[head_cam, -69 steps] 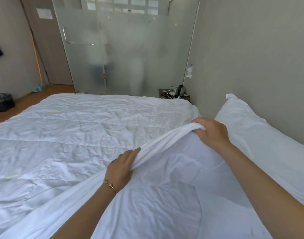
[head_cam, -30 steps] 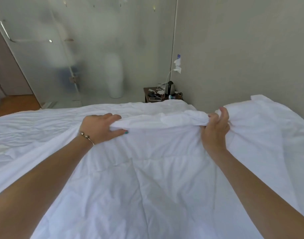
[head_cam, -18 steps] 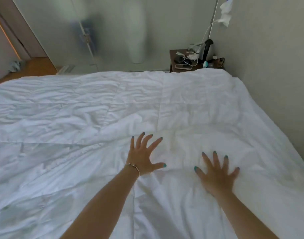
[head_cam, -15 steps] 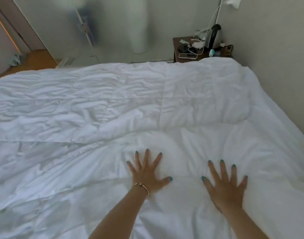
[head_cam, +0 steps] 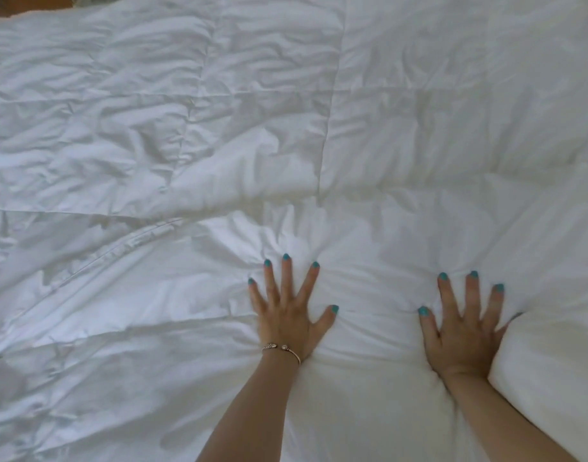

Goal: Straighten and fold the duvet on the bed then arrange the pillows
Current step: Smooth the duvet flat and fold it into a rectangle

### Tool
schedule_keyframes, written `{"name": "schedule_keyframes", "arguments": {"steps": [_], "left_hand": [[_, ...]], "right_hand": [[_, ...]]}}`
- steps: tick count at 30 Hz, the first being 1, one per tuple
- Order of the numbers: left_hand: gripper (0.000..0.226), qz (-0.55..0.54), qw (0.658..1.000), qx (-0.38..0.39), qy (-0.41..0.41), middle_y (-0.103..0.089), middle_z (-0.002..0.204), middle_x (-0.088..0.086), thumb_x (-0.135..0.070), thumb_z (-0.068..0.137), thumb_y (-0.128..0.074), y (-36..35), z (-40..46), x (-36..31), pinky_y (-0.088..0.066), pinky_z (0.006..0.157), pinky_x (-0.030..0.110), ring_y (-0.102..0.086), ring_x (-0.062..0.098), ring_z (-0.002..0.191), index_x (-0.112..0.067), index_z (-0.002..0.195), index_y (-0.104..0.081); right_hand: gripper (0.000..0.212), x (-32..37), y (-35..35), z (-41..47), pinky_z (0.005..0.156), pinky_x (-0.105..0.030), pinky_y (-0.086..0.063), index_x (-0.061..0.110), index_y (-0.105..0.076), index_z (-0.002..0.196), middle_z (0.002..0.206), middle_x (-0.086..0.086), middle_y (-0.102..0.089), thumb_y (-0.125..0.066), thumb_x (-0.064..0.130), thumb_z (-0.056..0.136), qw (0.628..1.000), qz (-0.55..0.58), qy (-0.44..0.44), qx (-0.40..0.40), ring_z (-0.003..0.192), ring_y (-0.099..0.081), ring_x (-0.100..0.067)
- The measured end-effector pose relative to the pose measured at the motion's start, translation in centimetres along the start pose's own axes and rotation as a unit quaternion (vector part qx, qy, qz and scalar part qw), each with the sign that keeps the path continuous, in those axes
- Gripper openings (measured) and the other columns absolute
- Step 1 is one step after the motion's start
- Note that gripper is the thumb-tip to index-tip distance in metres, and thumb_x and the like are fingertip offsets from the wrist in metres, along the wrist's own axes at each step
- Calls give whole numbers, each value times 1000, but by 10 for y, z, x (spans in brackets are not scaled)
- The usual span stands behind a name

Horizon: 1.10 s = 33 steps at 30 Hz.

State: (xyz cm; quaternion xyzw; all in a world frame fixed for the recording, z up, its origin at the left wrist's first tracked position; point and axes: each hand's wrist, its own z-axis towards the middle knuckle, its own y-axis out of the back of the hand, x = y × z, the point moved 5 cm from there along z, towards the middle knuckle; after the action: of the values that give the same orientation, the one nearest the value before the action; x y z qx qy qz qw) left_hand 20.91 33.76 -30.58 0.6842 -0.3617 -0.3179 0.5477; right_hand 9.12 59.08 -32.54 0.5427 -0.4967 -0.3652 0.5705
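The white quilted duvet (head_cam: 219, 135) fills almost the whole view, wrinkled on the left and smoother on the right. A folded-over edge of it runs across the middle, from the left side toward the centre. My left hand (head_cam: 289, 315), with a thin bracelet at the wrist, lies flat on the duvet with fingers spread. Flat beside it, about a hand's width to the right, presses my right hand (head_cam: 462, 331), fingers also spread. Neither hand holds any fabric. A puffed white bulge (head_cam: 545, 378) rises just right of my right wrist; I cannot tell if it is a pillow.
A sliver of wooden floor (head_cam: 36, 5) shows at the top left corner beyond the bed's far edge. Everything else in view is bedding.
Both hands let go of the lifted duvet edge, which now lies folded over. They have gone flat on the duvet. The view has tilted down, so the wall and nightstand are out of sight.
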Motion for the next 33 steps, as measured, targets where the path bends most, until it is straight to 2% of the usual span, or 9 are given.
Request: {"name": "schedule_keyframes", "arguments": {"steps": [4,8,12,16,18,25,27,30,33], "left_hand": [[79,-15,999,-29,-12,-13,161,9,-75,81,-33,-12,2,1,-10,112,65,-8,41,146,-41,151,-18],[77,-21,999,-42,-19,-17,160,9,-73,82,-33,-20,5,5,-11,112,65,-11,41,146,-40,151,-20],[77,-22,999,-28,-22,-15,160,11,-72,84,-26,-26,8,6,-8,112,65,-12,42,145,-38,152,-15],[77,-18,999,-21,-24,-13,160,11,-72,85,-22,-36,9,8,-2,114,64,-9,43,145,-37,152,-11],[80,-17,999,-25,-28,-13,159,12,-71,82,-28,-40,7,10,-1,114,64,-8,44,145,-38,152,-8],[83,-32,999,-25,-23,-15,157,14,-67,79,-31,-46,6,7,0,113,65,-7,44,145,-40,152,-2],[81,-40,999,-13,-21,-17,157,14,-68,81,-28,-45,5,8,-2,113,66,-8,44,145,-40,152,-1],[74,-58,998,16,-13,-21,157,14,-73,86,-11,-35,6,4,-6,112,66,-10,43,145,-40,152,-4],[76,-59,997,55,-15,-20,158,12,-73,86,-20,-25,9,1,-8,113,65,-11,41,145,-39,152,-10]], "right_hand": [[61,-1,-8,4,116,-45,17,26,-40,143,156,-12,-25,-36,51,87,997,6,32,-74,144,-12,-43],[61,1,-9,5,116,-42,18,25,-39,143,154,-15,-27,-39,49,86,995,5,34,-98,143,-14,-44],[60,1,-7,7,115,-49,16,26,-39,143,154,-15,-28,-37,51,88,993,-15,43,-111,143,-14,-44],[64,0,-13,9,114,-58,7,31,-33,145,156,-12,-24,-38,52,85,996,-33,25,-83,144,-10,-43],[66,-1,-16,6,114,-56,10,32,-31,145,156,-11,-22,-38,53,82,997,-50,18,-64,144,-9,-42],[68,-5,-17,8,115,-50,18,29,-35,142,152,-12,-25,-43,52,78,994,-77,34,-76,140,-16,-44],[67,-6,-16,4,115,-49,18,29,-36,141,152,-12,-27,-43,52,78,993,-78,33,-79,140,-17,-45],[66,-5,-9,6,116,-49,16,30,-37,141,152,-11,-28,-43,52,79,996,-54,18,-67,140,-19,-44],[63,-4,2,7,117,-47,14,30,-39,141,153,-9,-31,-41,53,82,999,-36,10,-39,142,-20,-42]]}}
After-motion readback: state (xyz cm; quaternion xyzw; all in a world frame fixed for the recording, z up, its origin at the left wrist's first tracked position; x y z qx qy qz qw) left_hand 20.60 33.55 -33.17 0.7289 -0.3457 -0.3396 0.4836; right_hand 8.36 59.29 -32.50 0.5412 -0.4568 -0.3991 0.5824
